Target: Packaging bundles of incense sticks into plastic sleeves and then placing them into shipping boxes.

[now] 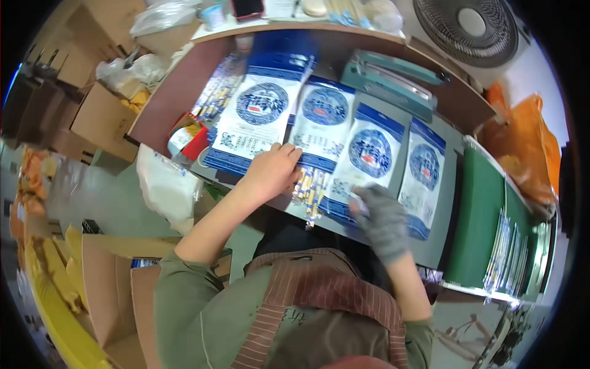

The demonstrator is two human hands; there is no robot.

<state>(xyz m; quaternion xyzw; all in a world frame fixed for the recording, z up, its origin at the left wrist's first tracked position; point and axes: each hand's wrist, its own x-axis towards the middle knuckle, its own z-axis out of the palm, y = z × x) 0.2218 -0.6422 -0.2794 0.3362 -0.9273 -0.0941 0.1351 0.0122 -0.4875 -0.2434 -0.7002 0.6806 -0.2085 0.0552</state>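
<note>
Several blue-and-white printed plastic bags lie side by side on a grey work table. My bare left hand [275, 170] is at the lower left corner of the second bag [322, 117], its fingers bent over that edge. Just right of these fingers, a bunch of thin wrapped sticks [311, 189] sticks out from below the same bag. The large left bag [255, 111] lies beside my left hand. My right hand [382, 218], in a grey knit glove, is over the lower part of the third bag [369, 147]; motion smears its fingers. A fourth bag [424, 172] lies farther right.
A teal long-armed device [390, 80] stands at the table's back, inside a brown raised rim. More wrapped sticks [219, 86] and a red container [195, 140] are at the left. A green surface [473, 215] adjoins on the right, and a fan [472, 23] stands behind.
</note>
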